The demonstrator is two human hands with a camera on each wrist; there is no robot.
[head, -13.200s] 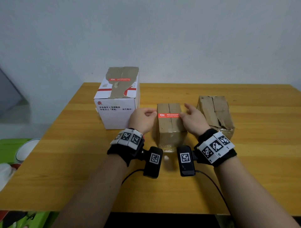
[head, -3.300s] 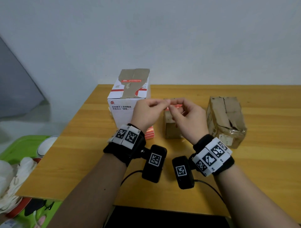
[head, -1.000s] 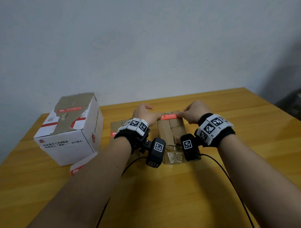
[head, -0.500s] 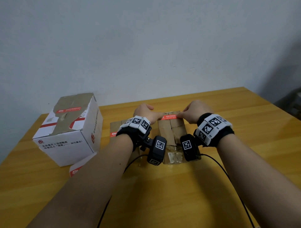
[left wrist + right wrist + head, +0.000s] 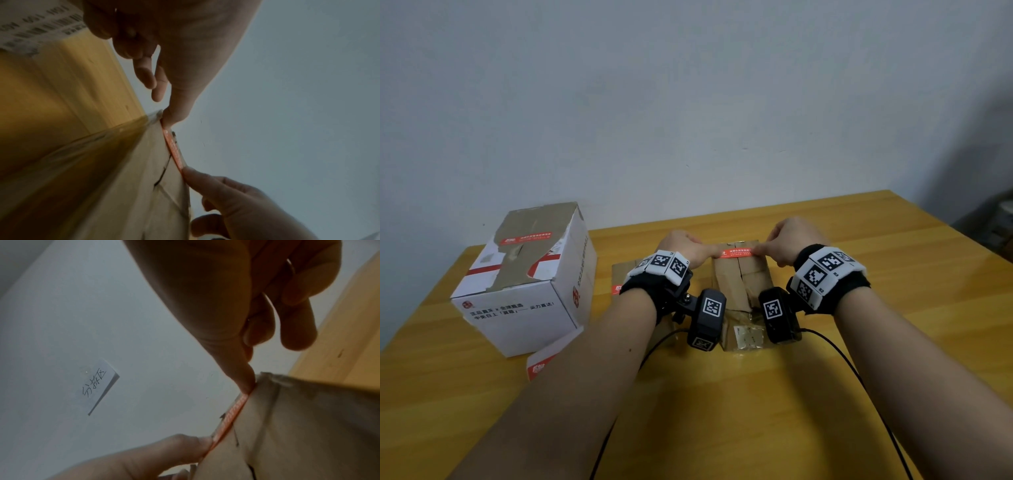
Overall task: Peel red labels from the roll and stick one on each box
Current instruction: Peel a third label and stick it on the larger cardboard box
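Note:
On the right brown box [image 5: 743,287] a red label [image 5: 738,253] lies across the top near the far edge. My left hand [image 5: 681,250] presses a fingertip on its left end and my right hand [image 5: 787,245] presses on its right end. The wrist views show the label [image 5: 173,149] [image 5: 230,420] edge-on between one extended finger of each hand, the other fingers loosely curled. The white box [image 5: 527,274] at the left bears a red label [image 5: 525,237]. The middle brown box [image 5: 626,274], mostly behind my left arm, shows a red label [image 5: 616,289].
A white sheet with red print [image 5: 541,365] sticks out from under the white box's front corner. The wooden table [image 5: 722,394] ends close behind the boxes at a grey wall. A handwritten paper note [image 5: 98,384] hangs on that wall. Cables trail from both wrists.
A few seconds ago both hands held a label in the air above the middle box. For the last second they have stayed on its ends on the right box, barely moving.

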